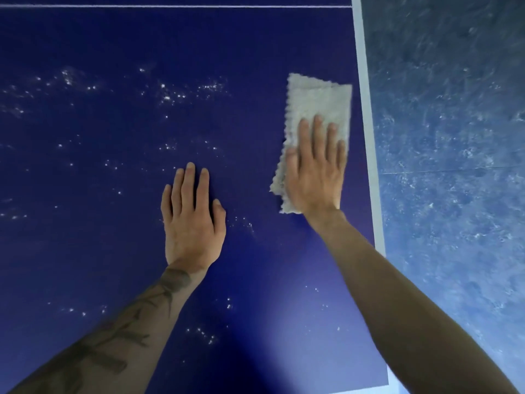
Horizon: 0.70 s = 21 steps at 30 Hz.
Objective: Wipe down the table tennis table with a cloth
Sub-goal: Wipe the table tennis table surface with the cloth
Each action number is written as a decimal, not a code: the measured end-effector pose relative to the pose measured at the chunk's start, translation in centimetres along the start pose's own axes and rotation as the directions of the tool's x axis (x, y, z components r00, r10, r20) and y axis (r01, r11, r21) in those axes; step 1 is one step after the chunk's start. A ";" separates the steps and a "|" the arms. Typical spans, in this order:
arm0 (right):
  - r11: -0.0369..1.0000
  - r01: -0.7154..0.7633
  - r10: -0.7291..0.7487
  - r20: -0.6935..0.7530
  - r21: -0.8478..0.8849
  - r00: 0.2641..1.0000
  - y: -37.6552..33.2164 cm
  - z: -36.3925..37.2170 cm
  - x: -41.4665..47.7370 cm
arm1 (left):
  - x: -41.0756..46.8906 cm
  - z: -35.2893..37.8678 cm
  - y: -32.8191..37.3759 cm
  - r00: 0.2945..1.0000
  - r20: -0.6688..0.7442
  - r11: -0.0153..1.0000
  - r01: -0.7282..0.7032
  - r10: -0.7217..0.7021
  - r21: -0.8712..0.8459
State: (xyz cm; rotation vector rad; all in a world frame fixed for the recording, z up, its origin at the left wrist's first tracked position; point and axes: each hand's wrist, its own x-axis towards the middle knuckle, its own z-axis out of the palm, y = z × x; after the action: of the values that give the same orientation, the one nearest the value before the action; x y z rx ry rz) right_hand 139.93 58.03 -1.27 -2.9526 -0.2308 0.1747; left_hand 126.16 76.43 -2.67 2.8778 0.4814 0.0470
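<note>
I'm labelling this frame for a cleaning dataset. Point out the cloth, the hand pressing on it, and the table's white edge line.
cloth (318, 100): head view, bare upper part beyond the fingers.
right hand (315, 172): head view, back of the hand.
white edge line (366, 123): head view, strip along the table's right side.

A mottled blue-grey floor (454, 109) with one thin seam (443, 169) fills the right.

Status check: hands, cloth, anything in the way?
Right hand flat on the cloth, near the table right edge line. Left hand flat on bare blue. White specks to the left. Nothing blocking.
</note>
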 end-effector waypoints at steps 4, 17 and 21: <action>0.934 0.353 -0.350 0.062 -0.059 0.935 -1.0 1.3 -5.4 | 0.1 -0.1 0.0 1.000 -0.004 1.000 -0.008 0.008 0.000; 0.941 0.334 -0.331 0.057 -0.055 0.942 -0.6 1.3 -7.8 | -0.1 0.0 -0.1 0.999 -0.024 1.000 -0.021 0.021 0.006; 0.947 0.311 -0.310 0.035 -0.080 0.950 4.8 0.7 -8.3 | -0.1 0.0 0.0 1.000 -0.028 1.000 -0.013 0.013 -0.008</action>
State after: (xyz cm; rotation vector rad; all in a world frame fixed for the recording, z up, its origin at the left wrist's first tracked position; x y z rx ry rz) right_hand 132.42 52.11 -1.98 -2.9466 -0.7176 0.1577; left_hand 126.03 76.43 -2.71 2.8763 0.4664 0.0912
